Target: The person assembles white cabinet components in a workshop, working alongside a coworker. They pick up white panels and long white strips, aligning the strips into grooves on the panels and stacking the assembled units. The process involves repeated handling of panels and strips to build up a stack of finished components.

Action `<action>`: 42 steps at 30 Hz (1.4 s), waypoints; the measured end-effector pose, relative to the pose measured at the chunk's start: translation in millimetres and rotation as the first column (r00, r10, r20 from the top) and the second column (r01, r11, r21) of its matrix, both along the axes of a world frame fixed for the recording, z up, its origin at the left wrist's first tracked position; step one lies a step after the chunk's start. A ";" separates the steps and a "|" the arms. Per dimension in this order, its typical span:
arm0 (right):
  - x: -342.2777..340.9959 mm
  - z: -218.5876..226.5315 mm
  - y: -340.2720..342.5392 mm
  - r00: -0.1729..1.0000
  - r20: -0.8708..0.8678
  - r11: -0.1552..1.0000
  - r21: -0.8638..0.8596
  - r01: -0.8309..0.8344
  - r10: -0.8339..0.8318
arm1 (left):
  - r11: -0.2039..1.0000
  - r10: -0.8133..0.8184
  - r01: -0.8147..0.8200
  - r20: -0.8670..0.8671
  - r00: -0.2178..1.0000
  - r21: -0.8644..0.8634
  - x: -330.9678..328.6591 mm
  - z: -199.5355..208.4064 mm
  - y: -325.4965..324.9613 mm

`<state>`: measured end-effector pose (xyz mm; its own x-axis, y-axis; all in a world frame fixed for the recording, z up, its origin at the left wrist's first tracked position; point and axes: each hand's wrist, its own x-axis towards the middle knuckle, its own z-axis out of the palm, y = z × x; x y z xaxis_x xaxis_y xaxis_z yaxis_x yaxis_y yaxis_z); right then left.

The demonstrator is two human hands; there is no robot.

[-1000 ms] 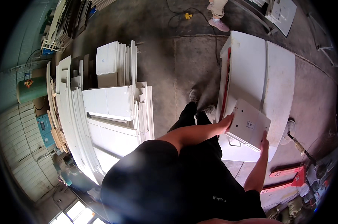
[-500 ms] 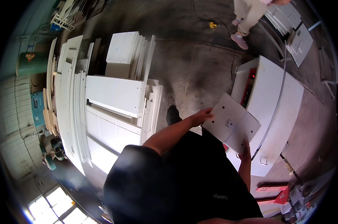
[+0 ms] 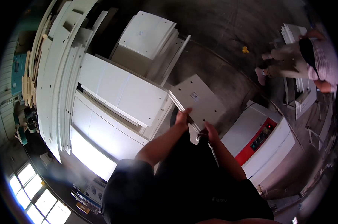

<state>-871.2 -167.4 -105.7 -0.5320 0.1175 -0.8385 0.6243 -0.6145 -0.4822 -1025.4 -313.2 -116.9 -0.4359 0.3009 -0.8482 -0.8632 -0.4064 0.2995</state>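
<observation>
A small bundle of flat white panels (image 3: 204,95) is held in front of me, tilted, with a small label and dark holes on its upper face. Several layers show along its near left edge. My left hand (image 3: 182,118) grips that edge, thumb on top and fingers underneath. Lower down, my right hand (image 3: 210,133) is closed on the near corner, its thumb on the upper face. The fingers beneath the panels are hidden. Just beyond the bundle's left side stands a pile of larger white panels (image 3: 127,91).
More white boards (image 3: 142,35) are stacked at the far left, with tall boards (image 3: 53,86) leaning beside them. On my right is a white machine (image 3: 238,127) with a red control panel (image 3: 256,141). Another person (image 3: 299,58) bends over panels at the far right. Something yellow (image 3: 245,49) lies on the floor.
My view has turned, and the panel bundle has gone from over the machine leftward, near the stacked panels. Both hands have kept hold of it. The other person now bends over panels.
</observation>
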 end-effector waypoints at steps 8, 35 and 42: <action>-113.2 50.5 -19.3 0.881 0.081 0.820 0.335 -0.465 0.466 | 0.791 -0.003 -0.092 -0.155 0.988 -0.605 -257.4 -116.2 -161.5; -107.4 3.6 -37.3 0.751 0.353 0.759 0.148 -0.634 0.558 | 0.061 -0.674 0.440 0.288 0.680 -0.896 -441.4 -208.8 -309.7; -135.0 26.2 -20.2 0.760 0.406 0.769 0.186 -0.612 0.507 | -0.305 -0.746 0.377 0.466 0.476 -0.874 -427.6 -197.8 -259.7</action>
<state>-1006.2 -187.6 -79.5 -0.2936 0.1481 -0.9444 0.9558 0.0320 -0.2921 -1453.0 -572.8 -314.7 -0.7678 -0.2691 -0.5814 -0.3265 0.9452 -0.0063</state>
